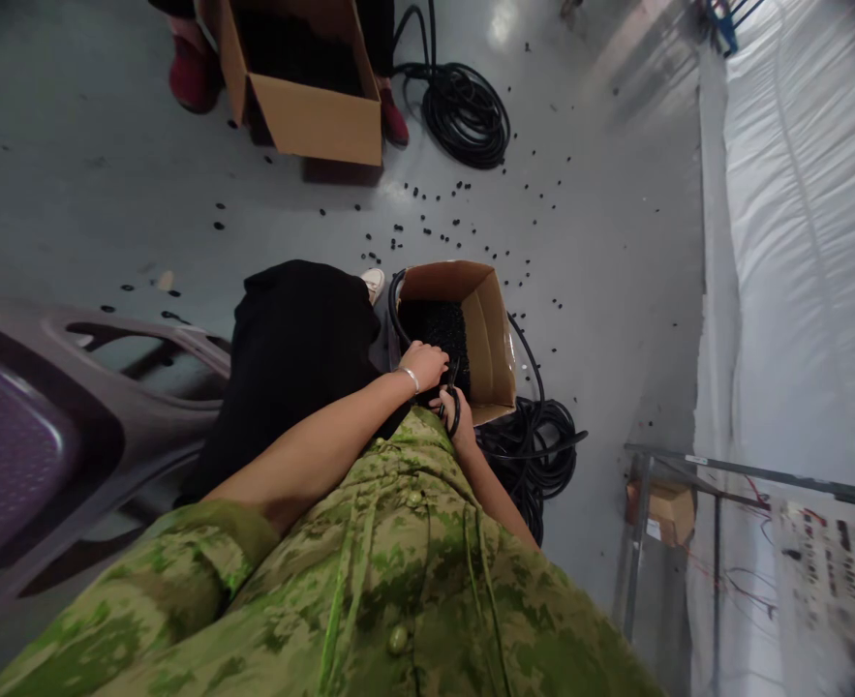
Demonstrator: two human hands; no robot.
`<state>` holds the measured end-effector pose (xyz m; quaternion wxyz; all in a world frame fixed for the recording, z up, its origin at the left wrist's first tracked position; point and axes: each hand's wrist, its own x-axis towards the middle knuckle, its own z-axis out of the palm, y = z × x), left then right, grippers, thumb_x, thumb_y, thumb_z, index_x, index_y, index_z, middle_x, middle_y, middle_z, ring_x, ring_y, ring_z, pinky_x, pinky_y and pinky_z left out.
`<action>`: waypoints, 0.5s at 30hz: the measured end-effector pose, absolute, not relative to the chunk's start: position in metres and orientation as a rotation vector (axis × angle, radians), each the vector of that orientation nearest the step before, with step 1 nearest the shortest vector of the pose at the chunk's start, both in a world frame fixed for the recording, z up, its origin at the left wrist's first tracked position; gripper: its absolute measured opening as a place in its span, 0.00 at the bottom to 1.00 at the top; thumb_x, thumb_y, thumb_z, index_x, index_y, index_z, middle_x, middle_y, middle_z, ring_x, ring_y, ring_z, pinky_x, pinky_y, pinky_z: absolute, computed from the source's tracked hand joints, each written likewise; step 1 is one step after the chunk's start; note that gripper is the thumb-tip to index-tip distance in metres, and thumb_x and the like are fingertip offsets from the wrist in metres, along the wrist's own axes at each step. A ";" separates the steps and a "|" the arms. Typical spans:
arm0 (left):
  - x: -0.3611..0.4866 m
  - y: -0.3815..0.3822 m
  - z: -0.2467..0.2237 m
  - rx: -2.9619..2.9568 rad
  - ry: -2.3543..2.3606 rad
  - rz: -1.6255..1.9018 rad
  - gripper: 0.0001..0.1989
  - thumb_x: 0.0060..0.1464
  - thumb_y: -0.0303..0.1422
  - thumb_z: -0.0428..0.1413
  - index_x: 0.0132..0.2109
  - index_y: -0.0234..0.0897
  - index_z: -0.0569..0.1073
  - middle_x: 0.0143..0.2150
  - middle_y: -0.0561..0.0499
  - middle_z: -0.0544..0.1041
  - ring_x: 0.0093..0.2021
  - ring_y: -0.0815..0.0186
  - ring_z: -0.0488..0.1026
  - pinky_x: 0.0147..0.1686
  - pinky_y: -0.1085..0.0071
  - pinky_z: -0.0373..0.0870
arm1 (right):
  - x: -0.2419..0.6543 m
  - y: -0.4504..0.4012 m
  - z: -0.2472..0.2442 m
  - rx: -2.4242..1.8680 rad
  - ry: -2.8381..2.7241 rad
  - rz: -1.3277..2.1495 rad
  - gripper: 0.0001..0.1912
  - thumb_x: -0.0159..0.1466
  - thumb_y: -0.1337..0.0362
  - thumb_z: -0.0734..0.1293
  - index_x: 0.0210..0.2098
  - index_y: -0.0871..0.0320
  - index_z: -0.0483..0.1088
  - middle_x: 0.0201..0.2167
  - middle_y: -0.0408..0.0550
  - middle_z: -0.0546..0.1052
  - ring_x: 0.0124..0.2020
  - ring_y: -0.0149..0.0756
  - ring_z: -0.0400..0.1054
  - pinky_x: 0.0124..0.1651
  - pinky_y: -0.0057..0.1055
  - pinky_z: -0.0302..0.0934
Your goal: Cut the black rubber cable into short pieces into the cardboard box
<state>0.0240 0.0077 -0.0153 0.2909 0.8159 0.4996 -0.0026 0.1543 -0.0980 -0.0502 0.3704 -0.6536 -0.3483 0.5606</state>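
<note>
My left hand (pixel 424 365), with a silver bracelet on the wrist, is closed on a black hose (pixel 396 308) that curves over the rim of a small cardboard box (pixel 491 329). The box holds a heap of small black cut pieces (pixel 438 327). My right hand (pixel 453 409) sits just below the left, shut on black scissors (pixel 454 392) held at the hose. Both hands hover over the near edge of the box, above my lap in green camouflage clothing.
A coil of black hose (pixel 535 450) lies on the floor beside the box. Another coil (pixel 463 111) and a bigger cardboard box (pixel 303 82) stand farther off, by another person's red shoes (pixel 191 73). Black bits litter the grey floor. A purple chair (pixel 27 426) is left, a metal table (pixel 724 469) right.
</note>
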 end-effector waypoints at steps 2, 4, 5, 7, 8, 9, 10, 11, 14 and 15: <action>0.024 0.008 -0.016 2.168 1.333 0.008 0.13 0.65 0.34 0.52 0.48 0.39 0.81 0.49 0.40 0.81 0.53 0.55 0.76 0.53 0.59 0.57 | 0.155 -0.099 -0.051 -1.681 -0.887 1.440 0.23 0.58 0.43 0.69 0.42 0.55 0.68 0.26 0.42 0.78 0.25 0.34 0.71 0.32 0.31 0.66; 0.024 0.007 -0.018 2.159 1.333 0.014 0.13 0.64 0.34 0.52 0.47 0.39 0.81 0.49 0.40 0.81 0.53 0.54 0.76 0.53 0.58 0.57 | 0.156 -0.099 -0.052 -1.686 -0.896 1.447 0.24 0.58 0.43 0.69 0.43 0.54 0.68 0.26 0.42 0.78 0.25 0.34 0.71 0.32 0.31 0.67; 0.024 0.007 -0.019 2.157 1.330 0.016 0.13 0.64 0.34 0.52 0.47 0.39 0.81 0.49 0.40 0.81 0.53 0.54 0.76 0.53 0.58 0.57 | 0.156 -0.100 -0.052 -1.686 -0.901 1.452 0.24 0.59 0.43 0.69 0.43 0.55 0.68 0.27 0.42 0.78 0.26 0.34 0.71 0.33 0.31 0.67; 0.024 0.007 -0.020 2.157 1.318 0.017 0.13 0.64 0.34 0.52 0.46 0.40 0.81 0.48 0.41 0.81 0.52 0.54 0.76 0.52 0.58 0.57 | 0.156 -0.100 -0.051 -1.681 -0.913 1.453 0.24 0.59 0.43 0.69 0.43 0.55 0.68 0.27 0.42 0.78 0.27 0.35 0.72 0.34 0.31 0.68; 0.024 0.007 -0.020 2.163 1.310 0.018 0.13 0.64 0.34 0.52 0.45 0.40 0.81 0.48 0.41 0.81 0.52 0.54 0.76 0.52 0.58 0.57 | 0.156 -0.099 -0.051 -1.678 -0.917 1.450 0.24 0.59 0.44 0.69 0.43 0.55 0.68 0.27 0.42 0.78 0.27 0.35 0.72 0.34 0.31 0.68; 0.024 0.007 -0.019 2.173 1.304 0.014 0.13 0.64 0.34 0.52 0.45 0.39 0.81 0.48 0.41 0.81 0.52 0.54 0.76 0.52 0.58 0.57 | 0.156 -0.099 -0.051 -1.673 -0.919 1.446 0.23 0.59 0.44 0.70 0.43 0.55 0.68 0.27 0.42 0.77 0.28 0.35 0.73 0.34 0.31 0.68; 0.024 0.007 -0.018 2.185 1.298 0.004 0.13 0.64 0.34 0.52 0.45 0.39 0.81 0.48 0.41 0.81 0.52 0.54 0.76 0.52 0.58 0.57 | 0.156 -0.099 -0.051 -1.669 -0.918 1.440 0.23 0.58 0.44 0.70 0.42 0.55 0.68 0.26 0.42 0.77 0.28 0.35 0.73 0.35 0.31 0.68; 0.024 0.007 -0.017 2.199 1.294 -0.010 0.13 0.64 0.34 0.52 0.45 0.39 0.81 0.48 0.41 0.81 0.52 0.55 0.76 0.52 0.58 0.58 | 0.155 -0.099 -0.052 -1.664 -0.914 1.437 0.23 0.58 0.44 0.70 0.42 0.55 0.68 0.26 0.41 0.77 0.27 0.35 0.73 0.35 0.31 0.68; 0.024 0.007 -0.015 2.217 1.285 -0.037 0.13 0.64 0.34 0.51 0.45 0.39 0.81 0.48 0.41 0.81 0.51 0.55 0.76 0.51 0.59 0.58 | 0.155 -0.100 -0.052 -1.651 -0.887 1.440 0.22 0.59 0.45 0.70 0.42 0.55 0.69 0.26 0.42 0.77 0.26 0.35 0.72 0.34 0.31 0.68; 0.024 0.007 -0.014 2.215 1.283 -0.037 0.13 0.64 0.34 0.51 0.45 0.39 0.81 0.48 0.41 0.81 0.51 0.55 0.76 0.51 0.59 0.58 | 0.155 -0.100 -0.052 -1.649 -0.876 1.440 0.22 0.59 0.45 0.70 0.42 0.55 0.69 0.26 0.42 0.78 0.26 0.35 0.72 0.34 0.31 0.68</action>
